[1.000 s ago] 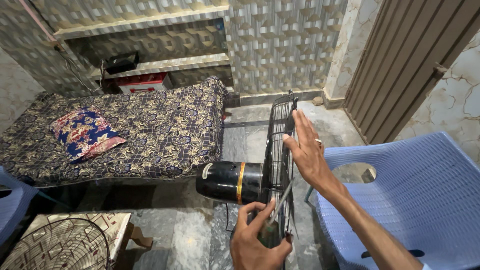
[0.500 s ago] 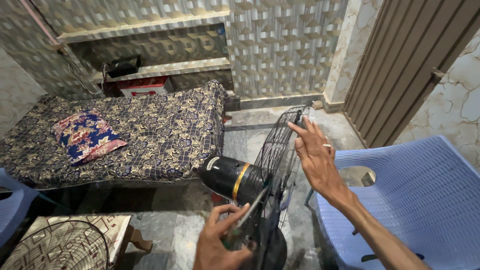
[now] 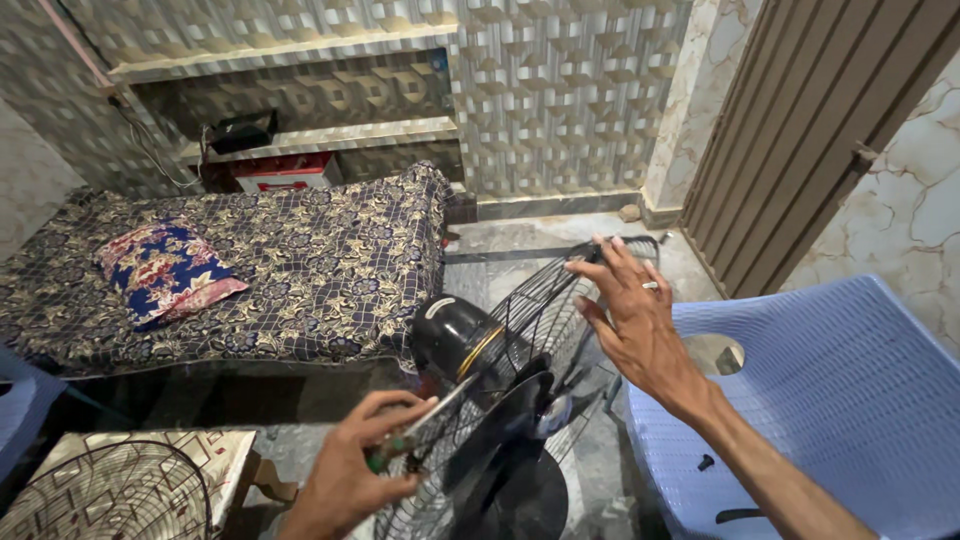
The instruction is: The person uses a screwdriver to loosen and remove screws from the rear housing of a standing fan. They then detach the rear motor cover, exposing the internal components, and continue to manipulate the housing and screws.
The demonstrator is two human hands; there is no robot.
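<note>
Right hand (image 3: pixel 640 320), fingers spread wide, flat on top rim of round black wire fan cage (image 3: pixel 520 330). Left hand (image 3: pixel 350 475) curled tight round thin green-handled tool (image 3: pixel 420 430), tip at cage's lower edge. Fan tipped over, black motor (image 3: pixel 452 335) behind, black blades (image 3: pixel 505 430) inside. Just right, blue plastic chair (image 3: pixel 830 400). Behind, bed with dark flowered cover (image 3: pixel 300 260), blue and red pillow (image 3: pixel 165 270). Bottom left, second wire cage (image 3: pixel 110 495).
</note>
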